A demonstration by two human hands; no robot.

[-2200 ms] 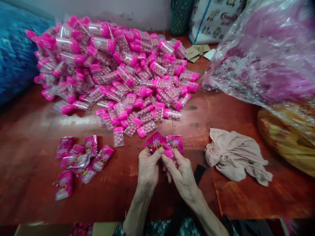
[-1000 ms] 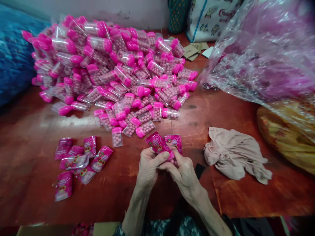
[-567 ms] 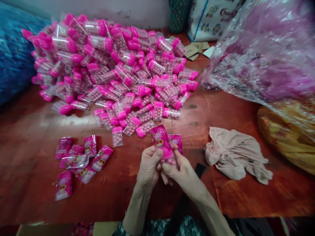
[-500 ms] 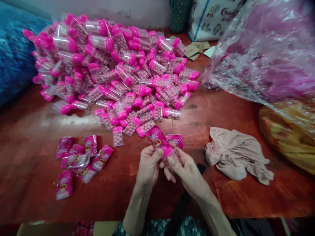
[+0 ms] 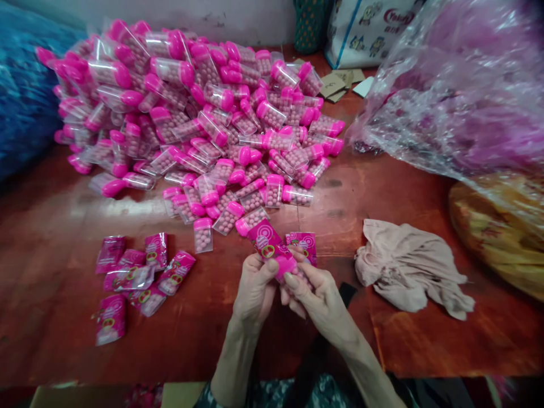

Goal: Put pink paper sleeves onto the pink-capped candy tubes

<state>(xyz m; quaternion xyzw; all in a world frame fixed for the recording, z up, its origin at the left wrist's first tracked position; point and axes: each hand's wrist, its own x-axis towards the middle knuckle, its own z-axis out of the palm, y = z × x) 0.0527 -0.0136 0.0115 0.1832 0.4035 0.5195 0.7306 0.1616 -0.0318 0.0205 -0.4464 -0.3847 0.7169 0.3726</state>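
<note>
My left hand [image 5: 255, 286] pinches a pink printed wrapper sleeve [image 5: 266, 242] between thumb and fingers. My right hand [image 5: 312, 292] grips a small clear candy box with a pink cap [image 5: 289, 268], its capped end pushed into the sleeve's lower end. Both hands meet just above the red table's [image 5: 63, 215] front middle. A second pink printed wrapper [image 5: 305, 243] lies flat on the table right behind my right hand. A big heap of clear candy boxes with pink caps [image 5: 199, 113] fills the far left.
Several wrapped pink packets [image 5: 140, 275] lie at the front left. A crumpled beige cloth [image 5: 410, 272] sits to the right. A large clear plastic bag with pink contents [image 5: 459, 90] and a yellowish bag [image 5: 501, 232] fill the right side. Blue fabric [image 5: 21, 96] borders the far left.
The sleeve in my left hand tilted upright, then leaned back to the left. The candy box has slid a little further into it. My hands stayed in the same spot.
</note>
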